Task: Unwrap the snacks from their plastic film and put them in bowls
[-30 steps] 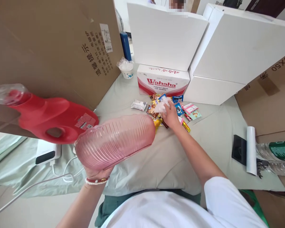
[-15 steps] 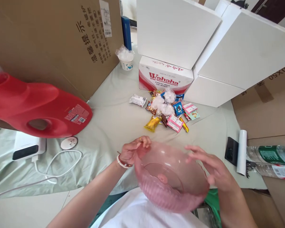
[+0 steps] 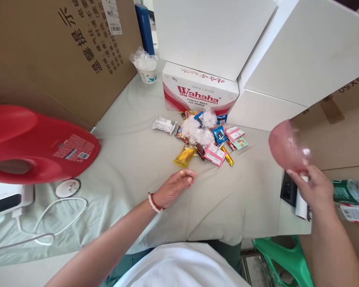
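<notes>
At the right, my right hand (image 3: 314, 185) is closed on the rim of a translucent pink plastic bowl (image 3: 283, 145), lifted and tipped on its side; both are a little blurred. My left hand (image 3: 175, 186) hovers over the cloth with nothing in it, its fingers loosely bent and partly extended. Just beyond it lies a heap of wrapped snacks: a yellow packet (image 3: 184, 155), a pink-and-white packet (image 3: 214, 154), a blue packet (image 3: 219, 134) and crumpled clear plastic (image 3: 194, 129). A silver-white packet (image 3: 164, 124) lies apart to the left.
A Wahaha carton (image 3: 199, 93) stands behind the snacks, below white boxes (image 3: 209, 36). To the left are a large red jug (image 3: 44, 139), a white cable (image 3: 85, 205) and a paper cup (image 3: 148, 75). At right are a white roll (image 3: 301, 205), bottles (image 3: 344, 191) and a green stool (image 3: 283, 255).
My left hand has let go of the bowl. My right hand has carried the bowl from in front of me up and to the right, tipping it. The view has shifted slightly.
</notes>
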{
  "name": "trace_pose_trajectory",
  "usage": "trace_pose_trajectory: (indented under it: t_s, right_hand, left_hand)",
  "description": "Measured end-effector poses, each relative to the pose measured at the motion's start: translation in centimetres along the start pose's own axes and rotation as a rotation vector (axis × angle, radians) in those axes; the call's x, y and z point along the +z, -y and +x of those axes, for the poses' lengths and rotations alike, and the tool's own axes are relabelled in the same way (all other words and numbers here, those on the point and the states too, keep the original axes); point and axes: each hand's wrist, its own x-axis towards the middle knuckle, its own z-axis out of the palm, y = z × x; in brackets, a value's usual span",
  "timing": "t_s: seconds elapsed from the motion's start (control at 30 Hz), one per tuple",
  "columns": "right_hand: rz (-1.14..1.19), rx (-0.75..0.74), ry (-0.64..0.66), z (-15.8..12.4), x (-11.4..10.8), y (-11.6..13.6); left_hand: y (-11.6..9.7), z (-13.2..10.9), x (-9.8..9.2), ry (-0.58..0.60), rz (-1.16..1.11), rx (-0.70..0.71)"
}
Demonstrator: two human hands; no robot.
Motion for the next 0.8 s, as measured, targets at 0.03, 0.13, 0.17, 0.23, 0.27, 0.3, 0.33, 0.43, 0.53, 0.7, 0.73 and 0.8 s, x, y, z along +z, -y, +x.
trace_pose_trajectory:
  t_s: [0.03, 0.13, 0.17, 0.23, 0.27, 0.3, 0.33, 0.43, 0.53, 0.7, 0.73, 0.8]
  right_hand:
    - [-0.024, -0.002, -0.016, 1.9, 1.7, -1.2]
    - [-0.046, 0.017, -0.036, 6.2, 7.0, -3.9]
    - [-0.034, 0.019, -0.031, 7.1, 8.6, -4.4]
    - [0.003, 0.033, -0.016, 8.3, 11.1, -5.2]
    - [0.021, 0.040, -0.004, 8.6, 12.1, -5.3]
    - [0.029, 0.048, -0.007, 8.7, 12.9, -5.4]
    - [0.024, 0.040, -0.002, 8.7, 13.6, -5.3]
    - [-0.045, -0.101, -0.039, 7.3, 14.8, -4.2]
    - [-0.123, -0.236, -0.193, 3.4, 15.4, -1.5]
    - [0.003, -0.307, -0.046, -5.8, 16.7, 3.5]
    - [0.016, -0.284, -0.005, -7.2, 17.1, 4.0]
    - [0.016, -0.212, 0.036, -9.1, 17.7, 4.3]
  left_hand:
    - [-0.2, -0.8, -1.2, -0.064, 0.015, 0.008]
    - [-1.0, -2.7, -5.2, -0.345, 0.033, 0.084]
    - [-1.4, -3.0, -6.5, -0.450, 0.028, 0.124]
    - [-2.4, -2.9, -9.0, -0.647, 0.007, 0.228]
    - [-3.0, -2.5, -10.1, -0.738, -0.004, 0.289]
    - [-3.7, -1.7, -11.1, -0.833, -0.007, 0.357]
    - [-4.3, -0.7, -12.0, -0.925, -0.003, 0.425]
    - [-6.6, 3.8, -14.6, -1.177, 0.068, 0.599]
    - [-9.3, 9.8, -17.2, -1.259, 0.184, 0.667]
    - [-15.6, 20.1, -20.8, -1.123, 0.607, 0.629]
    - [-17.1, 21.9, -21.3, -1.037, 0.766, 0.597]
    - [-19.8, 25.3, -22.3, -0.916, 0.984, 0.559]
